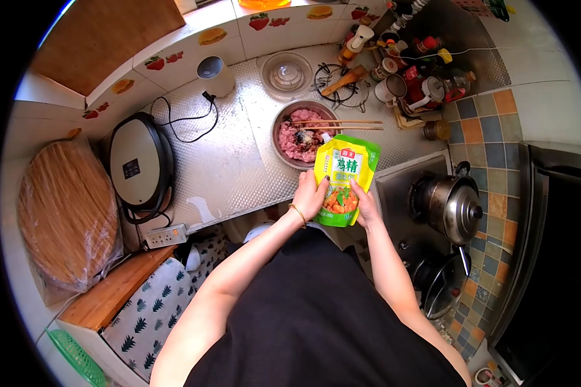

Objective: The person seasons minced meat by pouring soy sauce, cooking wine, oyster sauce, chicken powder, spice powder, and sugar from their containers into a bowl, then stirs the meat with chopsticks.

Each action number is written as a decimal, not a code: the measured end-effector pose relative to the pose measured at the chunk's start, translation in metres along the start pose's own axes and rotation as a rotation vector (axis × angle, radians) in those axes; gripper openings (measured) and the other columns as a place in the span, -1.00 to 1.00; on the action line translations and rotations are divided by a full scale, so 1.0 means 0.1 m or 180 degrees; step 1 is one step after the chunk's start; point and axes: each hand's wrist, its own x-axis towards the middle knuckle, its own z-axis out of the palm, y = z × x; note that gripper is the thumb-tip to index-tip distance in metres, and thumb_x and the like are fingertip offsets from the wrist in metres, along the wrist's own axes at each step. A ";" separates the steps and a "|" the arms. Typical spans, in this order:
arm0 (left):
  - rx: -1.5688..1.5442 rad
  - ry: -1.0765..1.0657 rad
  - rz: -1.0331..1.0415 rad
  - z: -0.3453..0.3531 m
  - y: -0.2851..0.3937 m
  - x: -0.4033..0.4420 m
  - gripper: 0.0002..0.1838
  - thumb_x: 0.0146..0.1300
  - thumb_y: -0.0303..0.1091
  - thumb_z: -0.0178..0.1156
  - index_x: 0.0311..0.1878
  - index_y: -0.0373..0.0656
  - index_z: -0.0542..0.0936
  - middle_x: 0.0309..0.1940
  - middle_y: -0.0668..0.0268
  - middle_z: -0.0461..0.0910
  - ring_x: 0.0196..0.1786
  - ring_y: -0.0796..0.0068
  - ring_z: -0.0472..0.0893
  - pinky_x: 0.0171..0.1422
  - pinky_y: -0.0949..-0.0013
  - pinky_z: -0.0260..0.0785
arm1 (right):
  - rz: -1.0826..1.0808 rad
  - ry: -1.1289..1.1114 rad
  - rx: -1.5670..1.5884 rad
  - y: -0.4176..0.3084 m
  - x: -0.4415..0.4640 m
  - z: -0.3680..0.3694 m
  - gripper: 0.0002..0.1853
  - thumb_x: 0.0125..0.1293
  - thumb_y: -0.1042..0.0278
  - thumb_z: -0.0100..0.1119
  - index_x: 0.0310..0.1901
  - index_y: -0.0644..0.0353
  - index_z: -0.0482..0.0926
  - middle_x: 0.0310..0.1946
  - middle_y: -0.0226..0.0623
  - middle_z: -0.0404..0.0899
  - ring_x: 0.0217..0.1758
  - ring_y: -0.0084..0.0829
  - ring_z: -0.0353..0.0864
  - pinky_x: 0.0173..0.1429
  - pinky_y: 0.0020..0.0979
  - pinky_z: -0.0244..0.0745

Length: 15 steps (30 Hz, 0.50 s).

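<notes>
Between my two hands is a yellow and green chicken bouillon pouch (346, 169), its white spout pointing up and to the left. My left hand (311, 195) grips its left edge, thumb on the front. The lower right edge is held by my right hand (367, 206). Just beyond the pouch stands a metal bowl (277, 138) of pink minced meat (295, 149), with white and dark seasoning on top. A pair of wooden chopsticks (358, 122) rests across the bowl, tips over the meat. The pouch overlaps the bowl's lower right side in view.
A glass bowl (286, 73) and a grey cup (214, 75) stand at the back. Seasoning bottles (426, 90) crowd the back right corner. On the stove at right sit a lidded pot (455, 209) and a lidded pan (444, 287). An electric griddle (139, 164) leans at left.
</notes>
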 end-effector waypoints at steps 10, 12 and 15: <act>0.0141 -0.0343 0.1135 -0.49 0.79 -0.20 -0.64 0.41 -0.25 -0.03 0.12 -0.32 0.36 -0.05 -0.08 0.34 -0.03 -0.16 0.45 0.04 0.00 0.37 | -0.0068 -0.0829 0.0886 0.01 0.14 -0.01 -0.44 0.28 0.31 0.35 0.28 0.19 0.39 0.15 -0.27 0.57 0.20 -0.32 0.56 0.28 -0.22 0.50; 0.0082 -0.0218 0.1447 -0.55 0.71 -0.08 -0.65 0.41 -0.29 -0.10 0.13 -0.32 0.36 -0.08 -0.05 0.35 -0.03 -0.10 0.44 0.03 0.04 0.39 | -0.0057 -0.0845 0.0922 -0.04 0.14 0.06 -0.44 0.25 0.34 0.37 0.26 0.19 0.42 0.13 -0.29 0.58 0.20 -0.33 0.55 0.29 -0.24 0.47; -0.2053 -0.0355 0.0436 -0.68 0.68 0.17 -0.72 0.39 -0.39 -0.19 0.04 -0.28 0.41 -0.12 0.17 0.45 -0.13 0.30 0.51 0.02 0.29 0.48 | -0.0351 -0.0831 0.0805 -0.14 0.13 0.23 -0.47 0.25 0.39 0.37 0.24 0.19 0.43 0.13 -0.29 0.58 0.19 -0.37 0.55 0.28 -0.30 0.45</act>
